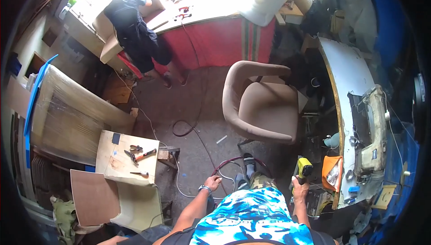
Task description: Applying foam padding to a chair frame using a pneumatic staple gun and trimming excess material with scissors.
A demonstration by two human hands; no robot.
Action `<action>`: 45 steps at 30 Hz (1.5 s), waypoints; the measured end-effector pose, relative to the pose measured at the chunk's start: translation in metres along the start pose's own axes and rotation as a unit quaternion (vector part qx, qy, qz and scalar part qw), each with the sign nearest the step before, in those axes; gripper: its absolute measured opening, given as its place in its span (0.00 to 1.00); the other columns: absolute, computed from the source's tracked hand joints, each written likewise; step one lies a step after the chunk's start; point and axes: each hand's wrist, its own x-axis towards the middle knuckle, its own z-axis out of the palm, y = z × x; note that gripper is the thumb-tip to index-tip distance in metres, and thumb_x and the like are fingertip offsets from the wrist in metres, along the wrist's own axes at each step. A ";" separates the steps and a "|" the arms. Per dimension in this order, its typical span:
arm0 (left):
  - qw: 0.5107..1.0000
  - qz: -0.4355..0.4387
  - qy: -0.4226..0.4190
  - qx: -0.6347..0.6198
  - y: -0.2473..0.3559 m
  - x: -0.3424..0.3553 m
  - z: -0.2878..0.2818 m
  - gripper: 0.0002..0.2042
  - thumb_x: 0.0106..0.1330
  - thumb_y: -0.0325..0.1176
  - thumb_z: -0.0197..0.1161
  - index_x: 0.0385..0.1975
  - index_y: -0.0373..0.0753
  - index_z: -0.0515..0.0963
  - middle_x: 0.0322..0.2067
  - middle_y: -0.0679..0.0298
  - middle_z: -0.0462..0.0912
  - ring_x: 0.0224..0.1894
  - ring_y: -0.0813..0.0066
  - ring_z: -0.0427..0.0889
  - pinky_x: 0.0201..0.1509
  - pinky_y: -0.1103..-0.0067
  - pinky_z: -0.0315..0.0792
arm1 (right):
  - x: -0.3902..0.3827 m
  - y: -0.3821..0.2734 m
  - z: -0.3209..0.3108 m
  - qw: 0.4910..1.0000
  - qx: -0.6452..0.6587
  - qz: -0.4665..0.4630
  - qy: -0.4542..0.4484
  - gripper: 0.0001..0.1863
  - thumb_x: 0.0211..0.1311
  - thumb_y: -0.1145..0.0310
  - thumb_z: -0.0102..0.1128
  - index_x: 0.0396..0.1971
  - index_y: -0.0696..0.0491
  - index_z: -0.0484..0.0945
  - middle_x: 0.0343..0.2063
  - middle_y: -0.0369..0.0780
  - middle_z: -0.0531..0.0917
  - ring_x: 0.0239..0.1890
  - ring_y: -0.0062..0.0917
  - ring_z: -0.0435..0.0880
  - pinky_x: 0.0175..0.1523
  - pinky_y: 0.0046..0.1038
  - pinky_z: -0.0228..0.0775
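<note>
In my right hand (301, 191) is the handle of a yellow-and-black power tool (304, 167), held upright at my right side beside the white-topped workbench. The exact kind of tool is not plain from above. My left hand (213, 182), with a watch (205, 188) on the wrist, hangs in front of me above the looped hose (216, 169). Its fingers are curled together, and whatever may be inside them is hidden. Ahead and slightly right stands a brown upholstered armchair (269, 108).
A wooden board (107, 159) on the left carries pliers (131, 156), a hammer (146, 154) and a screwdriver (139, 174). The workbench (354, 72) edges my right. Another person (139, 34) works at the red-fronted table (215, 43). Hose and cords cross the floor.
</note>
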 end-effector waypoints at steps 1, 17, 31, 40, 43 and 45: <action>1.000 -0.012 -0.007 -0.020 0.000 -0.010 0.009 0.24 0.72 0.51 0.63 0.58 0.38 0.83 0.52 0.53 0.88 0.56 0.61 0.86 0.61 0.68 0.77 | -0.004 -0.002 -0.007 1.000 -0.016 -0.004 -0.016 0.13 0.59 0.68 0.73 0.39 0.58 0.82 0.31 0.35 0.82 0.33 0.22 0.82 0.41 0.28 0.75; 0.950 0.274 -0.142 -0.033 0.286 -0.055 0.102 0.30 0.78 0.55 0.54 0.68 0.35 0.72 0.62 0.50 0.81 0.65 0.56 0.80 0.69 0.67 0.72 | 0.032 -0.117 -0.058 0.947 0.049 -0.294 -0.116 0.18 0.64 0.62 0.75 0.40 0.62 0.82 0.29 0.39 0.86 0.32 0.27 0.85 0.38 0.32 0.76; 0.929 0.322 -0.163 0.079 0.341 -0.032 0.154 0.34 0.79 0.61 0.46 0.61 0.32 0.77 0.55 0.42 0.83 0.61 0.45 0.80 0.65 0.61 0.72 | 0.073 -0.095 -0.053 0.939 0.253 -0.083 -0.217 0.07 0.70 0.67 0.70 0.35 0.53 0.82 0.28 0.28 0.81 0.30 0.13 0.77 0.38 0.22 0.68; 0.978 -0.010 -0.053 0.201 0.118 0.026 0.074 0.28 0.72 0.60 0.59 0.48 0.38 0.88 0.49 0.47 0.88 0.54 0.48 0.85 0.59 0.59 0.75 | 0.120 -0.087 -0.053 0.921 0.363 -0.006 -0.142 0.11 0.70 0.60 0.71 0.39 0.50 0.80 0.26 0.32 0.82 0.30 0.19 0.82 0.45 0.28 0.77; 0.981 -0.122 0.014 0.151 0.054 0.004 0.054 0.30 0.71 0.59 0.60 0.51 0.34 0.86 0.55 0.43 0.85 0.60 0.46 0.82 0.62 0.60 0.76 | 0.123 -0.080 -0.057 0.912 0.391 0.032 -0.116 0.14 0.70 0.55 0.71 0.40 0.49 0.79 0.26 0.31 0.81 0.31 0.18 0.81 0.49 0.28 0.75; 0.978 -0.154 0.021 0.142 0.027 -0.010 0.051 0.30 0.70 0.58 0.62 0.52 0.32 0.85 0.57 0.43 0.83 0.62 0.46 0.81 0.63 0.61 0.76 | 0.123 -0.077 -0.056 0.902 0.415 0.047 -0.108 0.15 0.70 0.54 0.71 0.42 0.48 0.78 0.24 0.29 0.77 0.29 0.16 0.78 0.46 0.26 0.76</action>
